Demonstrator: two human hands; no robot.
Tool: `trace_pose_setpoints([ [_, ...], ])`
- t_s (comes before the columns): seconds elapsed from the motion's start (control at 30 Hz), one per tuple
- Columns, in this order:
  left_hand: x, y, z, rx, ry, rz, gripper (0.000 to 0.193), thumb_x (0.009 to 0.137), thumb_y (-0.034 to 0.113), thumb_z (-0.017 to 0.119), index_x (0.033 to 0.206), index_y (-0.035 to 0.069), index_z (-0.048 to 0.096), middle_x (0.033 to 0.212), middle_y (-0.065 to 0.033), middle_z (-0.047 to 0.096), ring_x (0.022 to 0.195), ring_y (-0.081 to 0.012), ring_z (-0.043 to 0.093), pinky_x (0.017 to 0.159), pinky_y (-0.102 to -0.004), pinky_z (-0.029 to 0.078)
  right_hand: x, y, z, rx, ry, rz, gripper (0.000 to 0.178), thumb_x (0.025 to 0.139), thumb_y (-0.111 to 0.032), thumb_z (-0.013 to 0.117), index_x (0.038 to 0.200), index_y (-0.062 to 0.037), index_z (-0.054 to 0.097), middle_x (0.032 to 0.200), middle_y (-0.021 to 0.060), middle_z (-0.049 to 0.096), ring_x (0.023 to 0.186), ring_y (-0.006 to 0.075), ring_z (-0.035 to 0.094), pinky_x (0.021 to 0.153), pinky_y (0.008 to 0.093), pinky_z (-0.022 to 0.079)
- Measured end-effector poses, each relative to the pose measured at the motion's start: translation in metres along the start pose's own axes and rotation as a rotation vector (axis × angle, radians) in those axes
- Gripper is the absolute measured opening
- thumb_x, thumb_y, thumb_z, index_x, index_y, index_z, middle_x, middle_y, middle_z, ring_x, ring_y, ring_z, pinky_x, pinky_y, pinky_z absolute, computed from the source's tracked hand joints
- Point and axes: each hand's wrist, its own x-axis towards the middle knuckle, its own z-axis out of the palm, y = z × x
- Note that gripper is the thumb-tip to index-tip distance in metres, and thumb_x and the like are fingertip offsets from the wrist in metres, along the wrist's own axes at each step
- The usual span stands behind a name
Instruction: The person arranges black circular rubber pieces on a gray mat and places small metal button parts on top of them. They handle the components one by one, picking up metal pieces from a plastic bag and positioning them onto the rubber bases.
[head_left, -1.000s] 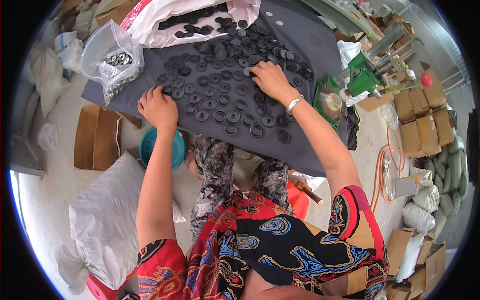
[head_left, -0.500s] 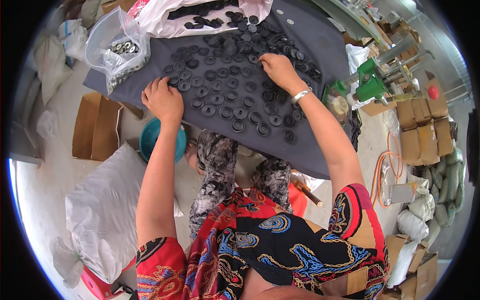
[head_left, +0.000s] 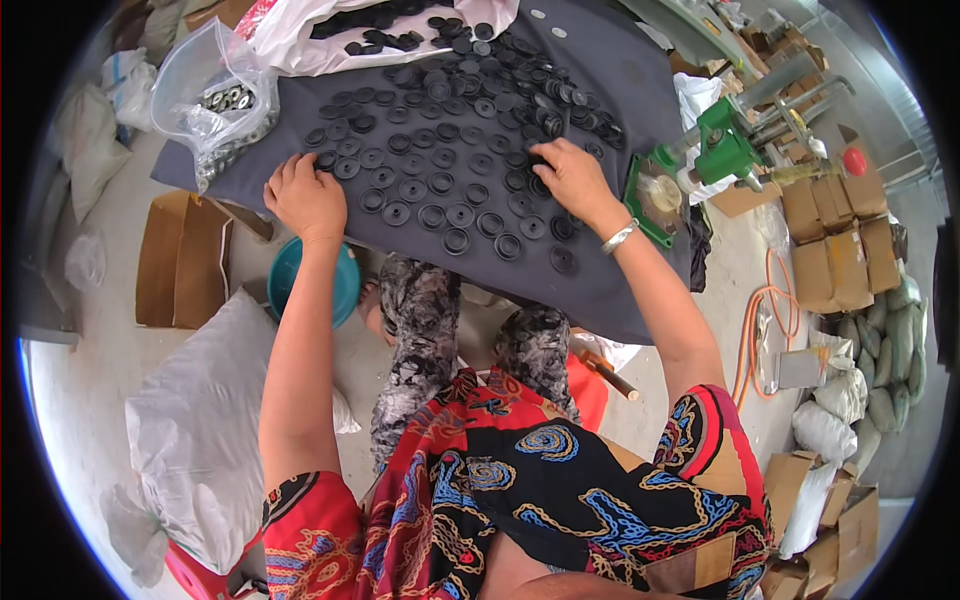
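Note:
Many black round discs [head_left: 440,183] with raised rims lie spread on a dark grey cloth-covered table [head_left: 610,290]. They stand in loose rows at the near side and heap up farther back. My right hand [head_left: 580,183], a silver bangle on its wrist, is among the discs at the right. Its thumb and fingertips are closed together on a black disc, mostly hidden by the fingers. At the table's near left edge rests my left hand [head_left: 308,203], fingers loosely bent and a little apart. One black disc [head_left: 326,160] lies by its fingertips; the hand grips nothing visible.
Clear plastic bag [head_left: 215,95] with small metal rings stands at the back left, beside a pale sack [head_left: 290,45] of black discs. A green hand press [head_left: 722,148] is at the right. Below are a teal basin [head_left: 343,283], cardboard box [head_left: 180,260] and white sack [head_left: 190,420].
My right hand has moved nearer and to the right across the discs. My left hand stays at the table edge. The whole view has shifted slightly.

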Motion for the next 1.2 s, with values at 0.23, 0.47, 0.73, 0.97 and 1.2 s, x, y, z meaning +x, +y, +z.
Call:
trace_pose_setpoints([
  [0.23,-0.001,-0.002,0.001,-0.026,-0.019,-0.002,0.026,0.078,0.012,0.057,0.101,0.012,0.069,0.115,-0.0039,0.065,0.115,-0.0249,0.053,0.105,-0.0458,0.030,-0.033,0.001,-0.003,-0.009,0.043,0.022,0.018,0.085,-0.017,0.063,0.100,-0.0061,0.064,0.093,0.0085,0.061,0.098,0.0271,0.057,0.086,0.0399,0.041],
  [0.47,0.000,0.001,-0.002,-0.013,-0.028,0.001,0.027,0.078,0.012,0.057,0.102,0.011,0.069,0.114,-0.0044,0.065,0.115,-0.0247,0.053,0.105,-0.0452,0.031,-0.032,0.010,0.002,-0.043,0.013,-0.058,0.016,0.085,-0.015,0.062,0.098,-0.0071,0.066,0.094,0.0078,0.062,0.096,0.0267,0.057,0.084,0.0400,0.041],
  [0.73,0.001,0.001,-0.003,-0.023,-0.034,0.002,0.026,0.079,0.012,0.057,0.102,0.010,0.069,0.114,-0.0057,0.065,0.116,-0.0254,0.053,0.105,-0.0466,0.029,0.003,0.008,0.004,-0.030,0.082,-0.099,0.020,0.083,-0.005,0.059,0.102,-0.0068,0.066,0.098,0.0103,0.060,0.095,0.0290,0.059,0.085,0.0407,0.045],
  [0.97,-0.001,0.000,-0.001,-0.026,-0.028,0.003,0.026,0.078,0.012,0.057,0.101,0.011,0.069,0.114,-0.0056,0.065,0.115,-0.0254,0.053,0.105,-0.0469,0.030,0.024,0.026,-0.003,-0.073,-0.181,-0.093,0.034,0.079,-0.001,0.059,0.113,-0.0056,0.059,0.104,0.0153,0.057,0.093,0.0319,0.060,0.084,0.0396,0.049],
  [1.2,-0.001,0.000,0.000,-0.038,-0.017,0.006,0.026,0.077,0.012,0.058,0.101,0.011,0.069,0.114,-0.0053,0.065,0.114,-0.0251,0.054,0.105,-0.0471,0.030,0.010,0.026,-0.011,0.339,-0.003,0.220,0.035,0.073,-0.010,0.070,0.104,-0.0018,0.055,0.093,0.0151,0.061,0.086,0.0321,0.061,0.075,0.0406,0.048],
])
